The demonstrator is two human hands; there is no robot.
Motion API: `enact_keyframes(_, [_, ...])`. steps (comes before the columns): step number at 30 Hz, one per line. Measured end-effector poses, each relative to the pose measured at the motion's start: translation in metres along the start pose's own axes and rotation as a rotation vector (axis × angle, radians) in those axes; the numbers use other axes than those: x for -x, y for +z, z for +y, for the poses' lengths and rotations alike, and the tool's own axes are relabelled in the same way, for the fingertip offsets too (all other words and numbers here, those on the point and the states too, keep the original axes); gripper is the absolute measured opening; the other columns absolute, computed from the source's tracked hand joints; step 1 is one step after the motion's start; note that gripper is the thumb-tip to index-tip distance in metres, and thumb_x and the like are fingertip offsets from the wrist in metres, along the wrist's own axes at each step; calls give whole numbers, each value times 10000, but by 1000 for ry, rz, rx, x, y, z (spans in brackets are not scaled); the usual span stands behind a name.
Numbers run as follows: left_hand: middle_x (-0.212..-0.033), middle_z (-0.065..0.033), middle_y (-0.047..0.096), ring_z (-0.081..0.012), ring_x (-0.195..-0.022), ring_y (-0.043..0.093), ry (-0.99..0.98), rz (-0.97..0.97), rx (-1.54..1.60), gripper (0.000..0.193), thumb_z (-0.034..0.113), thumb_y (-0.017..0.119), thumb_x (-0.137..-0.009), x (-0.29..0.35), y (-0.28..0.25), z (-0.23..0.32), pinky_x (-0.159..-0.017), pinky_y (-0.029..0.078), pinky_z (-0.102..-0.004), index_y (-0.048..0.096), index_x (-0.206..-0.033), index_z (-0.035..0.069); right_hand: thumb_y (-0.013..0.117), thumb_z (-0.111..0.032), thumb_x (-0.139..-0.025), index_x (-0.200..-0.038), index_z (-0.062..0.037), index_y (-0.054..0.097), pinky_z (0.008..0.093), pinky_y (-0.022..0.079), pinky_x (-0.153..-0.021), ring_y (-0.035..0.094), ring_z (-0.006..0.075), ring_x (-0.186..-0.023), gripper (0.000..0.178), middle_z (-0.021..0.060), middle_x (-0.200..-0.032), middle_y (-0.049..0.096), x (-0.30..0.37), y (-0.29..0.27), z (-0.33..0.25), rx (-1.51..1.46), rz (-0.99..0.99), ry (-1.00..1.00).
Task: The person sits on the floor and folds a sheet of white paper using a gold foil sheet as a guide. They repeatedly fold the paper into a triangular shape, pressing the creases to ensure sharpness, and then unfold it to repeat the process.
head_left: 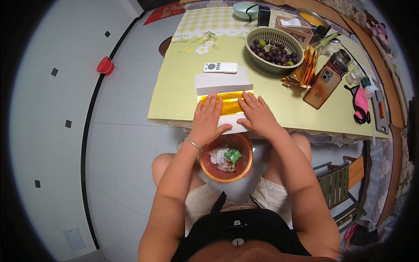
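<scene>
A sheet of shiny gold foil paper [230,105] lies at the table's near edge, with white paper [220,81] showing above and below the gold band. My left hand [208,117] rests flat on the left end of the gold, fingers stretched out. On the right end lies my right hand [258,115], also flat with its fingers extended. Both thumbs point inward over the lower white part. What lies under the palms is hidden. Just beyond the paper is a white remote control [220,67].
A basket of grapes [274,50] stands at the back. Folded gold paper pieces [305,67], a phone [322,87] and a pink-and-black eye mask [360,105] lie to the right. Below the table edge, between my knees, stands a waste bin [226,177]. A folding chair [336,187] is at the right.
</scene>
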State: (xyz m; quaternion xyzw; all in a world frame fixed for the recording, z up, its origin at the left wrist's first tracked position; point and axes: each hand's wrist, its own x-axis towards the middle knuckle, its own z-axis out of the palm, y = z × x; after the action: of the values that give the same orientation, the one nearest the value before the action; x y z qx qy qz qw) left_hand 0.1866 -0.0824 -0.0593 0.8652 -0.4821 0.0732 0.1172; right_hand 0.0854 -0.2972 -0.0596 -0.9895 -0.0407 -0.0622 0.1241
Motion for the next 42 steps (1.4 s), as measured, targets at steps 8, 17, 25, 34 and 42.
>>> enact_keyframes(8, [-1582,-171,295,-327,-1484,228,-131,-59,-131,923,631,572,-853,-1,-10,-22,-1171,133,-601,341,-1496,10,607,-325,-922,-1443,11,405,479,257,-1178,317,320,-1441,652,194,-1532,366,13,-3,-1,5,34,-9])
enact_keyframes(17, [-1143,-147,654,-329,-1015,603,134,311,66,334,157,704,-800,-2,-2,18,-872,501,-424,661,-1094,4,669,-207,-804,-1233,30,557,421,429,-1038,526,349,-1213,502,207,-1285,571,5,-23,-6,-66,185,-79])
enact_keyframes(25, [-1072,-125,673,-294,-987,618,93,267,85,265,169,712,-781,-5,-14,15,-834,512,-407,686,-999,21,664,-127,-765,-1182,7,601,422,465,-979,573,355,-1094,443,186,-1220,614,4,-26,-8,-124,150,-69])
enact_keyframes(34, [-1003,-125,676,-298,-926,627,78,150,33,191,108,669,-749,-11,-17,14,-779,534,-394,669,-921,24,676,-157,-759,-1032,-20,627,430,448,-964,573,329,-1057,310,134,-1096,633,-2,-19,-3,-153,293,-109])
enact_keyframes(42, [-1020,-130,682,-302,-937,631,47,142,95,216,133,677,-737,-10,-24,16,-807,534,-401,679,-921,22,693,-194,-784,-1206,-20,610,427,397,-1085,513,353,-1254,464,178,-1292,597,-4,-17,2,-118,237,-99])
